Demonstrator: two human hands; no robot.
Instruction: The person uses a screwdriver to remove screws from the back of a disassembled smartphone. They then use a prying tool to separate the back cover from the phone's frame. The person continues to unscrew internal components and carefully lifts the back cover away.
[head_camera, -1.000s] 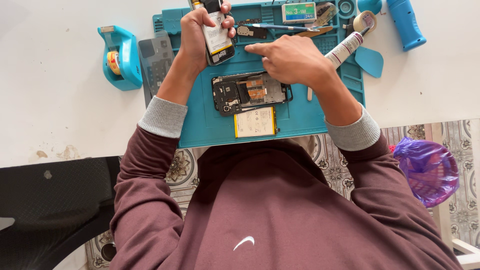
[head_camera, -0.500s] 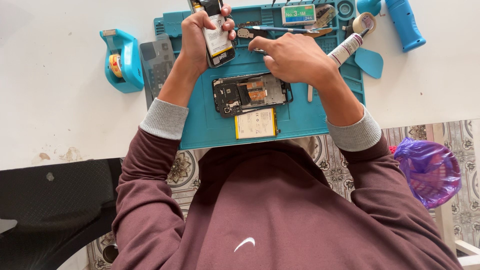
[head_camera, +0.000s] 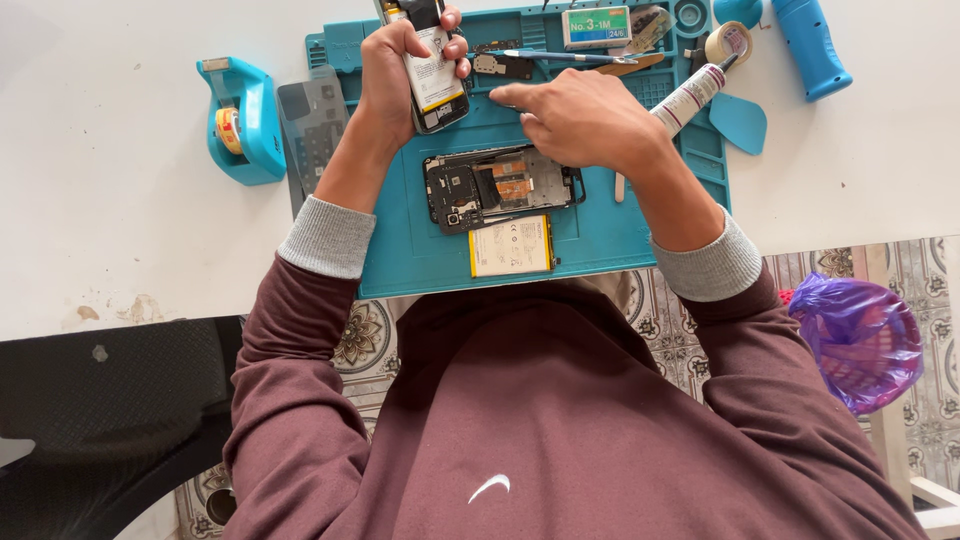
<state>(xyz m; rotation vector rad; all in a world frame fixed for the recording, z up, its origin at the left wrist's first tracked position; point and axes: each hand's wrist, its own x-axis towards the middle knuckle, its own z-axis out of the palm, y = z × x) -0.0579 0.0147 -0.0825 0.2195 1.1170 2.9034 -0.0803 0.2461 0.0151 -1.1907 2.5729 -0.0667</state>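
Opened black smartphone (head_camera: 432, 70), its pale battery exposed, stands tilted in the left hand (head_camera: 395, 75), whose fingers (head_camera: 452, 45) curl tightly around its edges near the far side of a teal rubber repair mat (head_camera: 600, 240). The right hand (head_camera: 585, 125) hovers just beside it, holding nothing, its index finger stretched toward the phone and the other fingers loosely folded. Below both hands, a second dismantled black phone frame (head_camera: 500, 187) lies flat on the mat, with a loose white rectangular battery (head_camera: 511, 246) just beside it. The mat rests on a white surface (head_camera: 110, 230) that also carries a blue tape dispenser (head_camera: 240, 120). Patterned floor tiles (head_camera: 930, 280) and a purple plastic bag (head_camera: 860, 340) show beyond the surface's near edge.
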